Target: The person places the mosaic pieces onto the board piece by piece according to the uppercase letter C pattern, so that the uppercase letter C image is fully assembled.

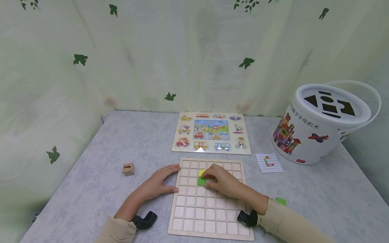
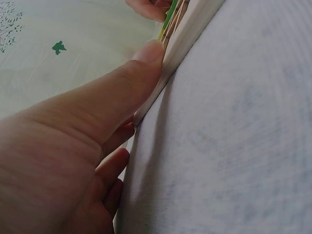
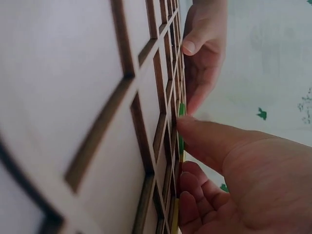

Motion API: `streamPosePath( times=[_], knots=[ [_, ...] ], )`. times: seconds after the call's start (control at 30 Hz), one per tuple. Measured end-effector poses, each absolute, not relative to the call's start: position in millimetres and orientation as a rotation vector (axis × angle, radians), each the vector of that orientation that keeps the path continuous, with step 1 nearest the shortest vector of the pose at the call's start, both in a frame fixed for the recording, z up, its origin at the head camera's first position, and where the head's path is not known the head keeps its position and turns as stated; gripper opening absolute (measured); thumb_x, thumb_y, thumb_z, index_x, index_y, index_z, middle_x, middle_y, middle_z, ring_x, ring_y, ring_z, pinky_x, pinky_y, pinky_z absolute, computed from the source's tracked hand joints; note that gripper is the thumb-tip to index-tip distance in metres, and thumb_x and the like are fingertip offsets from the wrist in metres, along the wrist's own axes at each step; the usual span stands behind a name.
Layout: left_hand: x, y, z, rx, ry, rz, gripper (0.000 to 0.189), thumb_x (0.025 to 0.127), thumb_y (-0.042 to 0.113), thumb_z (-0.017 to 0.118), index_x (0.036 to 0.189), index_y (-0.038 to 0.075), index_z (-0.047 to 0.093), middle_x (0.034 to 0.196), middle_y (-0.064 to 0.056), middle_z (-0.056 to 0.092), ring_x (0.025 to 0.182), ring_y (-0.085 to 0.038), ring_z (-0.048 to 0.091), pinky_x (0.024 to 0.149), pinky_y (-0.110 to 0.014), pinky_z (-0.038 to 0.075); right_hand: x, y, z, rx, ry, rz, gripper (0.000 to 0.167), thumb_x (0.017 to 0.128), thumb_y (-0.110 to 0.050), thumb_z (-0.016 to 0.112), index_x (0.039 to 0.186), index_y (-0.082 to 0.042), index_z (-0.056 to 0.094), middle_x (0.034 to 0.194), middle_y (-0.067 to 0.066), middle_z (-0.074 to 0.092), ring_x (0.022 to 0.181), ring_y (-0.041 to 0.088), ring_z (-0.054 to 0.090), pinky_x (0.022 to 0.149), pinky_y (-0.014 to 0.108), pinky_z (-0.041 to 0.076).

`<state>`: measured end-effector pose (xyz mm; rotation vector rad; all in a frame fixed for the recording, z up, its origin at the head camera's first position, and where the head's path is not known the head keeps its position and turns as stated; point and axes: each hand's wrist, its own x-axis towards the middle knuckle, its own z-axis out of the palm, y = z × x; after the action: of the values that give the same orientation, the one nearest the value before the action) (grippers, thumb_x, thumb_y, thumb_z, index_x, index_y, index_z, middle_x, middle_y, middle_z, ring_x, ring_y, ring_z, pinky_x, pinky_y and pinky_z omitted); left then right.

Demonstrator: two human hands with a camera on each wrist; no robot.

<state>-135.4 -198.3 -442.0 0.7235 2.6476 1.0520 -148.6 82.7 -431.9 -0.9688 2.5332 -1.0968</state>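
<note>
A wooden grid board (image 1: 199,213) lies on the table. My left hand (image 1: 156,184) rests at its left edge, thumb and fingertips touching the rim. In the left wrist view, the thumb (image 2: 149,51) lies along that edge. Over the board's upper cells, my right hand (image 1: 223,180) pinches a green square tile (image 1: 201,181) between thumb and fingers. Just beyond that tile is a yellow piece (image 1: 201,172), partly hidden by the fingers. The right wrist view shows the thumb against the green tile (image 3: 182,139), with curled fingers on the other side.
Behind the board lies a vehicle picture puzzle (image 1: 211,148). A pattern card (image 1: 269,163) and a white bucket (image 1: 307,145) with a slotted lid stand to the right. A wooden cube (image 1: 128,169) sits at left. Another green piece (image 1: 281,201) shows beside the right forearm.
</note>
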Motion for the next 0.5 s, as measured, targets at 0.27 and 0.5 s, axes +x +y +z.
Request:
streamPosePath(
  times=[0.27,0.5],
  knots=[
    [-134.3,-197.8,-443.1,0.724,2.648,1.054,0.075,0.074,0.044,0.068,0.137,0.013,0.04,0.142,-0.002,0.032,0.13,-0.025,0.024,0.102,-0.049,0.023,-141.9,86.8,-418.8,-0.865,2.414,-1.317,0.044,0.082,-0.02,0.066,0.123,-0.009,0.053,0.108,0.001,0.056,0.095,0.016,0.051,0.081,0.033,0.044],
    [-134.3,-198.0,-441.3,0.739,2.66,1.045,0.075,0.075,0.044,0.068,0.136,0.013,0.04,0.141,-0.003,0.033,0.13,-0.026,0.024,0.102,-0.05,0.022,-127.9,98.1,-393.4,-0.917,2.502,-1.39,0.049,0.081,-0.026,0.067,0.126,-0.015,0.051,0.123,-0.003,0.052,0.105,0.022,0.052,0.086,0.041,0.044]
  ],
)
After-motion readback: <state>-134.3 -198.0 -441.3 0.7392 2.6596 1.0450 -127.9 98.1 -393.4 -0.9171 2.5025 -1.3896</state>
